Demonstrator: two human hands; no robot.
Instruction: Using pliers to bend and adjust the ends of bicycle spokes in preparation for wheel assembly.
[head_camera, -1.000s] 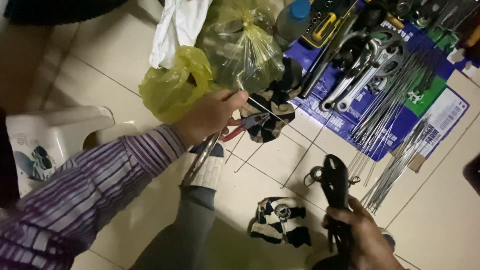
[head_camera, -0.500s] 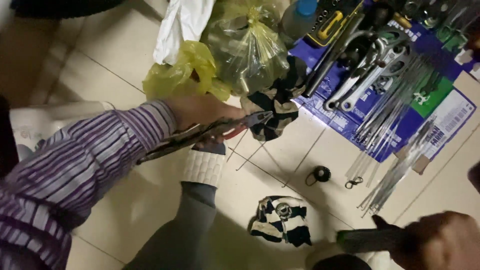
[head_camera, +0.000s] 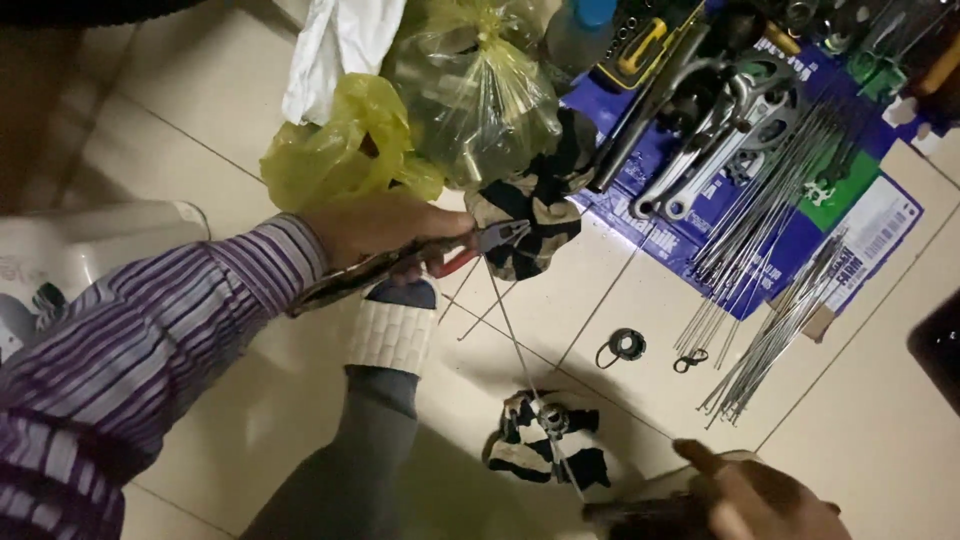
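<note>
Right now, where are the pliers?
In the head view, left of centre, the pliers are in the left hand, above a white sandal, nose against a black-and-white striped cloth.

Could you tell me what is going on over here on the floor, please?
A person in a striped sleeve grips pliers in the left hand, their tip on a thin metal spoke. The right hand holds a dark tool at the bottom edge. More spokes and cranks lie on flattened cardboard, beside yellow bags.

Single head view, looking steeply down, close over tiled floor (head_camera: 250, 130)
</note>
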